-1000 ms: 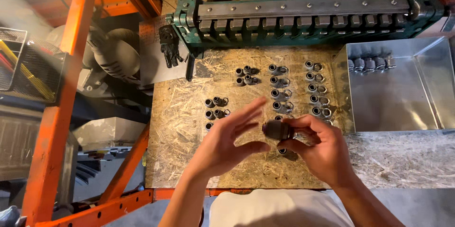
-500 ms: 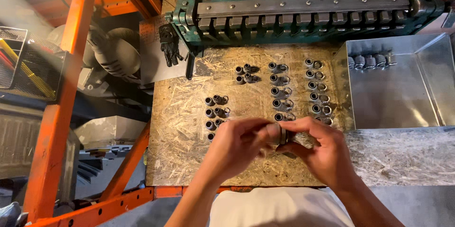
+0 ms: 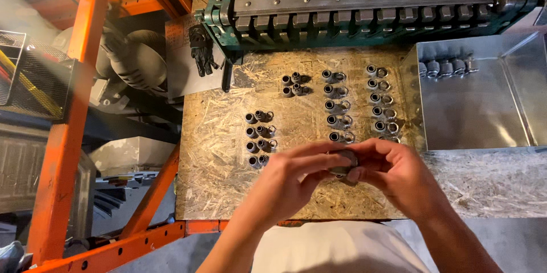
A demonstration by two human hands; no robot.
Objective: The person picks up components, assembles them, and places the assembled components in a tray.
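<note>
Just below the middle of the frame, both hands meet on one small dark metal fitting (image 3: 343, 163): the left hand (image 3: 290, 179) closes its fingertips on it from the left, and the right hand (image 3: 399, 173) pinches it from the right, so both grips are narrow and shut on the same piece, most of which is hidden by the fingers. The fitting is held just above the table (image 3: 216, 153), a rough chipboard top, close to its near edge. Beyond the hands, small metal fittings and rings lie in neat groups on the board: a cluster of pairs (image 3: 259, 138) to the left of centre, a small group (image 3: 294, 84) higher up, a column (image 3: 336, 105) running down the middle towards the hands, and another column (image 3: 380, 99) to its right. In the upper right stands a shiny metal tray (image 3: 484, 108), with a short row of fittings (image 3: 447, 68) in its far corner. Across the top of the frame runs a green metal machine (image 3: 364, 5) with a row of grey blocks. An orange steel frame (image 3: 74, 108) fills the left side, and a black glove (image 3: 202, 51) hangs beside the machine's left end.
</note>
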